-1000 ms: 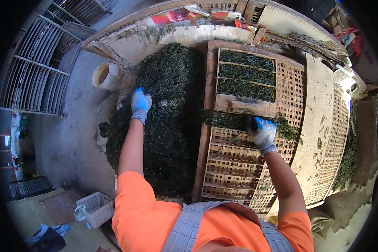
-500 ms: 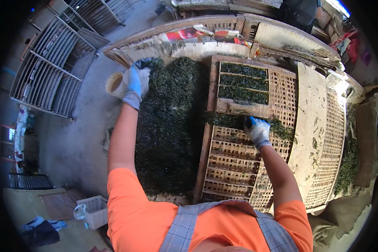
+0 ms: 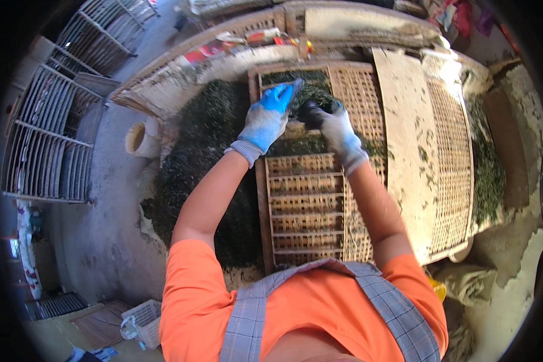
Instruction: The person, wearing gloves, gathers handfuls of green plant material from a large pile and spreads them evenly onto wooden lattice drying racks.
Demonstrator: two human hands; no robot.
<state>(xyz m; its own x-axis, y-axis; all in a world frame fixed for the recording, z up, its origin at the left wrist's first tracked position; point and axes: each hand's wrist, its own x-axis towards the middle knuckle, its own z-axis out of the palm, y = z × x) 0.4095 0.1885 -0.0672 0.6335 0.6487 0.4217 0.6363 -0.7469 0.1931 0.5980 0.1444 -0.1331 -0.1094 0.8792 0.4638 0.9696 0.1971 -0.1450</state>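
I am holding my gloved left hand [image 3: 265,119] and my gloved right hand [image 3: 339,128] near each other, over the upper part of the slatted wooden frame [image 3: 262,193]. The dark green leafy stuff [image 3: 314,93] is lying between them. My left fingers are pointing away from me beside it; whether they are gripping some, I cannot tell. Near my right fingers a black shape [image 3: 311,115] is showing, and this grip also I cannot tell. A dark heap [image 3: 206,154] is lying left of the frame.
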